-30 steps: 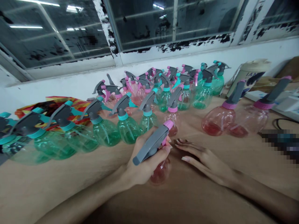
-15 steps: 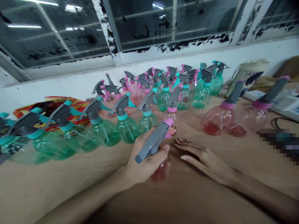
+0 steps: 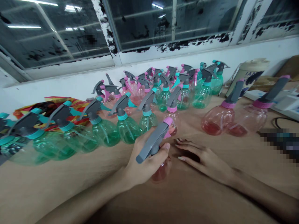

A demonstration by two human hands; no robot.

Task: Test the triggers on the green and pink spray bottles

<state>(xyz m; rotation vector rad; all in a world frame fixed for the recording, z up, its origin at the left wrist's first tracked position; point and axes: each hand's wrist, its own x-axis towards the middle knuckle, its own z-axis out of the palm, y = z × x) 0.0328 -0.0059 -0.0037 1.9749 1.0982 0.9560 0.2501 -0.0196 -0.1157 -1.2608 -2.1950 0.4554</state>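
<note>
My left hand (image 3: 147,161) is wrapped around the neck of a pink spray bottle (image 3: 161,171), which has a grey trigger head with a pink nozzle. The bottle stands at the front of the table, and the hand hides much of its upper body. To its right, my right hand (image 3: 205,160) rests on the tabletop with fingers stretched out, holding nothing and apart from the bottle. Just beyond the hands stands another pink spray bottle (image 3: 173,119), partly covered by the held one's head. Green spray bottles (image 3: 128,130) line up to the left.
Behind stand more pink and green bottles (image 3: 198,96) in a cluster. Two pink bottles (image 3: 217,121) are at the right, near a cream tumbler (image 3: 247,74), a white power strip (image 3: 285,102) and a blurred dark object (image 3: 282,143). A red and yellow wrapper (image 3: 56,105) lies at left.
The fingers of my right hand have shifted slightly, with the thumb a little further left. My left hand keeps its hold, and the bottle has barely moved.
</note>
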